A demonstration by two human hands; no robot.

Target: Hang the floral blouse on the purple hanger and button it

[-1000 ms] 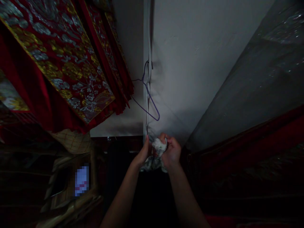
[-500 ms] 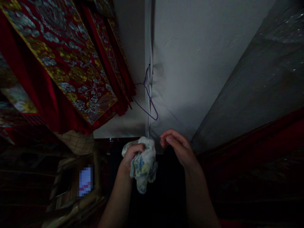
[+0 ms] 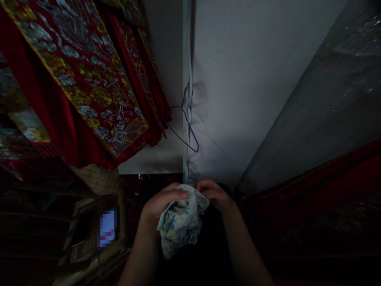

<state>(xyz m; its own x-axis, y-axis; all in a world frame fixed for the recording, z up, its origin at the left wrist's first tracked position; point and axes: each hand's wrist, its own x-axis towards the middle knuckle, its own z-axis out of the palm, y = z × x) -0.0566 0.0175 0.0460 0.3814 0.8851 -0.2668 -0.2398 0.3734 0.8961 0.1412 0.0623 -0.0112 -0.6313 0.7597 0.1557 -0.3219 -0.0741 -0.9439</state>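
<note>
Most of the background is taken up by a dimly lit, pale wall (image 3: 232,99). The right side is covered by a grey, creased sheet (image 3: 321,119). At the upper left, a red drape (image 3: 98,79) is seen hanging, embroidered in gold and silver. Below it a wooden stand (image 3: 121,216) is only partly made out in the dark. On a white strip (image 3: 188,43) along the wall, a purple hanger (image 3: 192,130) is hung, its left part hidden by the drape. Below the hanger, at the bottom centre, a crumpled cloth (image 3: 180,226) patterned in white, blue and yellow is held up. It is clasped by the left hand (image 3: 159,202), whose grip is closed on it, the thumb laid over the top. Its upper right edge is met by the curled fingers of the right hand (image 3: 216,194); whether that grip is pinched onto the fabric cannot be told. Within the stand's frame, a small bright patch (image 3: 107,228) is pixelated past recognition.
</note>
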